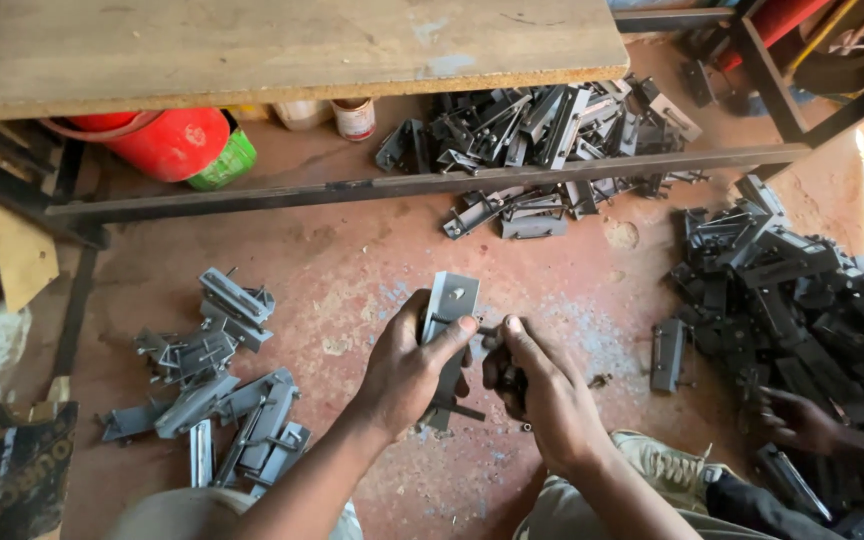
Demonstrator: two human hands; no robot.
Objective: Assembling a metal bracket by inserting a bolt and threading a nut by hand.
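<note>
Grey metal bracket worked over a red floor.
Left hand (407, 370) grips the grey folded-steel bracket (449, 310) upright; right hand (542, 390) pinches at its side. White-labelled round tin (354, 118) stands under the wooden bench (282, 45).

A metal workshop: heaps of grey steel brackets (792, 290) lie on the dusty red concrete floor (352, 260) beneath a rough plywood tabletop (252, 50).
</note>
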